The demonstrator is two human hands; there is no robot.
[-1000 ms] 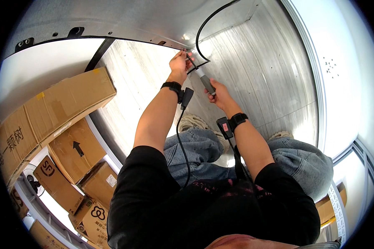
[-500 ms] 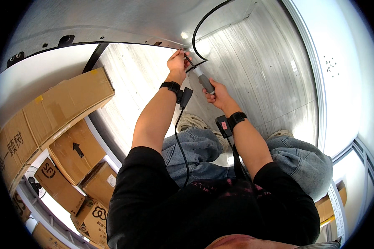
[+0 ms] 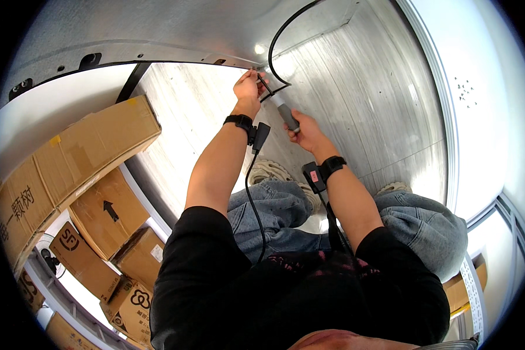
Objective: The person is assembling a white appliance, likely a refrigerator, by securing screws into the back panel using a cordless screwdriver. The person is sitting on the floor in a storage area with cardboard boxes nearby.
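Observation:
In my right hand is a screwdriver with a grey handle, my fingers wrapped around it. Its dark shaft slants up and left to the lower edge of a large grey metal panel. My left hand is closed in a pinch at the shaft's far end, right by the panel edge. What sits between those fingertips is too small to make out. A black cable loops down from the top and passes behind the screwdriver, close to my left fingers.
Cardboard boxes are stacked on a shelf at the left, with a long carton nearest my left forearm. Grey wood-look flooring lies below. A white wall rises at the right. Wrist devices trail cables toward my body.
Barely anything differs. The screwdriver handle and my right hand have shifted very slightly left; my left hand stays at the panel edge.

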